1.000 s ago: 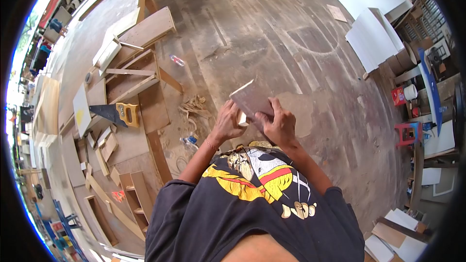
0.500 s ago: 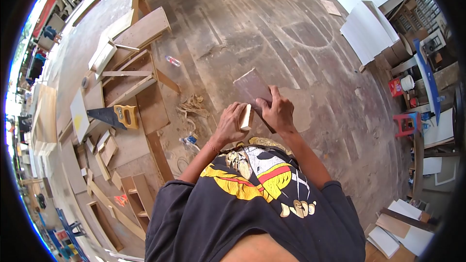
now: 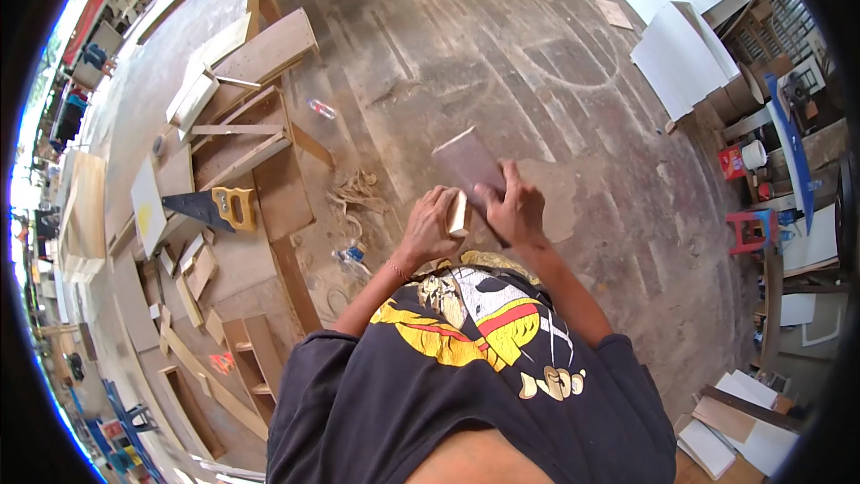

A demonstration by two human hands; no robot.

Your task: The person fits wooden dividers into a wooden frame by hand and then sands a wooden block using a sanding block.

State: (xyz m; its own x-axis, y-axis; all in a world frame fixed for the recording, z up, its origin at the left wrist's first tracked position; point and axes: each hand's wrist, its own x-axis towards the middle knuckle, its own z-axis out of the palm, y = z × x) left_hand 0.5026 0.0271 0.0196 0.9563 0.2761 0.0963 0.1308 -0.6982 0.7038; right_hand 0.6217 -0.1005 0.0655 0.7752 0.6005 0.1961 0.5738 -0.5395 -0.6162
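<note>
In front of my shirt, my left hand (image 3: 428, 226) is closed around a small wooden block (image 3: 459, 215), whose pale end faces up. My right hand (image 3: 520, 215) grips a flat brown board (image 3: 469, 159) near its lower part, thumb lying across its face. The board is tilted, its upper end pointing away from me and a little left. Block and board are close together; whether they touch is hard to make out.
To my left, a handsaw (image 3: 215, 208) with a yellow handle lies on a worktable among wood offcuts (image 3: 204, 271). A plastic bottle (image 3: 322, 108) and a heap of shavings (image 3: 358, 190) are on the floor. A red stool (image 3: 751, 229) stands at right.
The hands, block and board have shifted only slightly in the view, along with the surroundings. Both grips stay the same.
</note>
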